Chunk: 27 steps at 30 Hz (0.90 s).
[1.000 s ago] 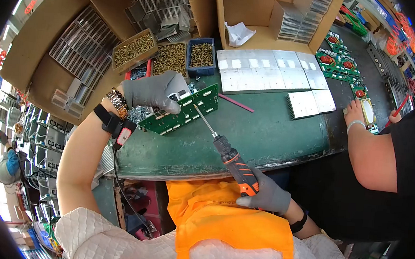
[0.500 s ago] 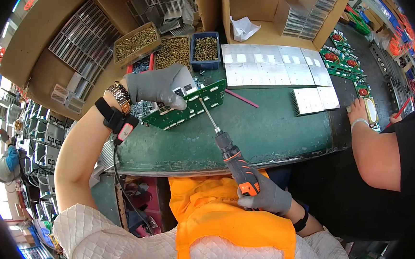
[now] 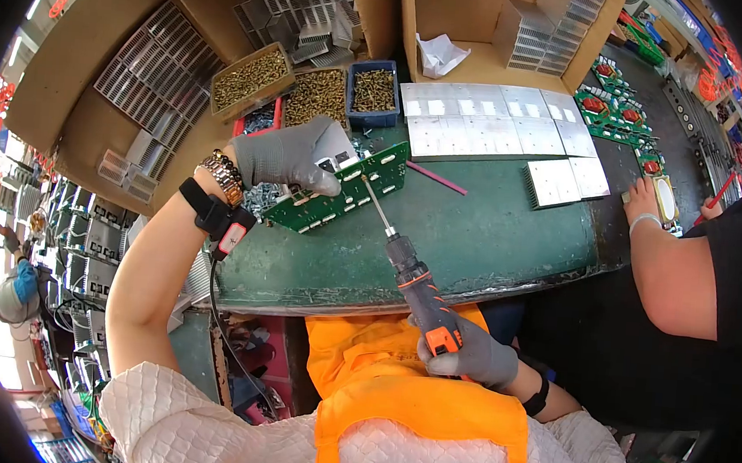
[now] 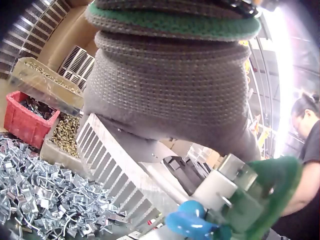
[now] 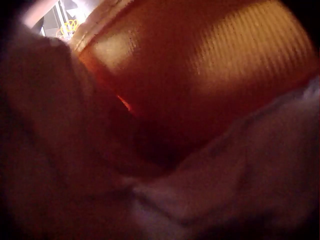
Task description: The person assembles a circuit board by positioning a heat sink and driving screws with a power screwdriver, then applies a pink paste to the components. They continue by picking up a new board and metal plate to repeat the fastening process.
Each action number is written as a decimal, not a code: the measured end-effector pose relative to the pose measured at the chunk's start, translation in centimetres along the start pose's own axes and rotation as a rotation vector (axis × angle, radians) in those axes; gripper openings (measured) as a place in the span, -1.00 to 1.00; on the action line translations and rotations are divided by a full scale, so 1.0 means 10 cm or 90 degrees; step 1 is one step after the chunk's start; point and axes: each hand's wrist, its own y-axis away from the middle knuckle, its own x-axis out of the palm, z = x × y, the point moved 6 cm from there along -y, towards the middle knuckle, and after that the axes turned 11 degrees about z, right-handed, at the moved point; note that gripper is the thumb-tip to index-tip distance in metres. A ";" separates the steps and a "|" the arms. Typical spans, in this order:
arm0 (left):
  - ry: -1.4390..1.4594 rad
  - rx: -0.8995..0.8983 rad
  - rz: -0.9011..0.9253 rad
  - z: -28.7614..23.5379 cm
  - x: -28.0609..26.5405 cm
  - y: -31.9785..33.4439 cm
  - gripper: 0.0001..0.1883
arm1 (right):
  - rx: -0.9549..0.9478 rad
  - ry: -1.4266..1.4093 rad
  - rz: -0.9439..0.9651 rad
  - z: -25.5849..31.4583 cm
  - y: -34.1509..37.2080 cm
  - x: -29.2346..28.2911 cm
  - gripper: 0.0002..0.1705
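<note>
The left hand (image 3: 288,159) grips the board (image 3: 349,201), probably stiff but fragile, best held by its edges. The right hand (image 3: 476,356) clasps the driver (image 3: 419,288).

- No words, brand names or numbers can be read in any of the three views.
- Wrist device (image 3: 221,225), over the surface's (image 3: 508,245) left end: a small pale label (image 3: 232,237) with reddish edging and a mark in its middle, too small to make out.
- Power screwdriver (image 3: 421,297), reaching across the surface's near edge: an orange patch (image 3: 442,341) on the body; any lettering is too small to tell.
- Orange apron (image 3: 354,351), below that edge: faint dark marks, print or creases, cannot tell.
</note>
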 end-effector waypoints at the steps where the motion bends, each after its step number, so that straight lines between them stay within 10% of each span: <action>1: 0.002 0.008 -0.002 0.00 0.00 0.00 -0.21 | 0.015 0.015 -0.010 0.01 0.00 0.01 -0.34; 18: -0.025 -0.012 0.009 -0.11 0.03 0.06 -0.13 | 0.008 -0.133 0.105 -0.19 0.08 -0.11 -0.19; 20: -0.042 -0.016 -0.011 -0.12 0.03 0.06 -0.10 | -0.063 0.167 -0.004 -0.27 0.13 -0.32 0.02; 27: -0.171 0.023 -0.120 -0.40 0.22 0.26 0.14 | -0.198 0.225 -0.202 0.61 -0.23 -0.54 0.16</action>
